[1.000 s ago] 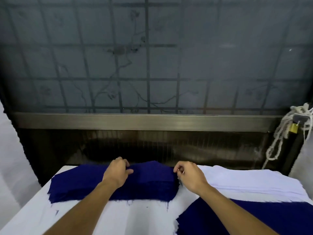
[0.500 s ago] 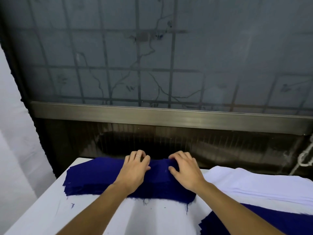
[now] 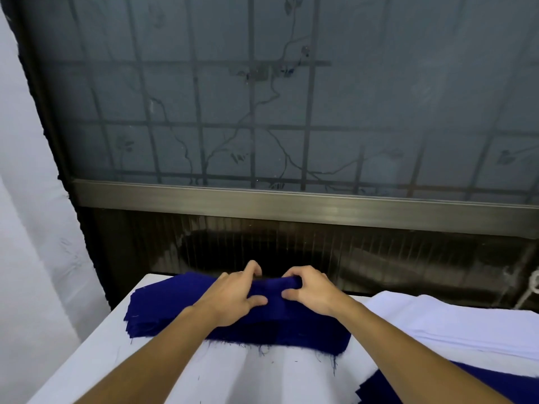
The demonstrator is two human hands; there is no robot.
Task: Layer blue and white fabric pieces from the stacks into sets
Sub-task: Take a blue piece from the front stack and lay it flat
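Observation:
A thick stack of dark blue fabric pieces [image 3: 163, 304] lies across the far part of the white table [image 3: 116, 360]. My left hand [image 3: 230, 298] and my right hand [image 3: 312, 290] sit side by side on the stack's far middle. Both pinch up a raised fold of the top blue piece [image 3: 274, 290], thumbs in front and fingers curled over its far edge. A stack of white fabric pieces [image 3: 455, 322] lies to the right. Another blue piece [image 3: 501, 383] shows at the near right corner.
A frosted window with a metal grille [image 3: 262, 112] and a metal sill [image 3: 291, 205] rise just behind the table. A white curtain [image 3: 26, 228] hangs at the left. A white rope [image 3: 533, 287] shows at the right edge.
Both hands slid toward the far edge of the blue stack and closed together, going from lying flat on it to pinching up the top piece. The camera view shifted left.

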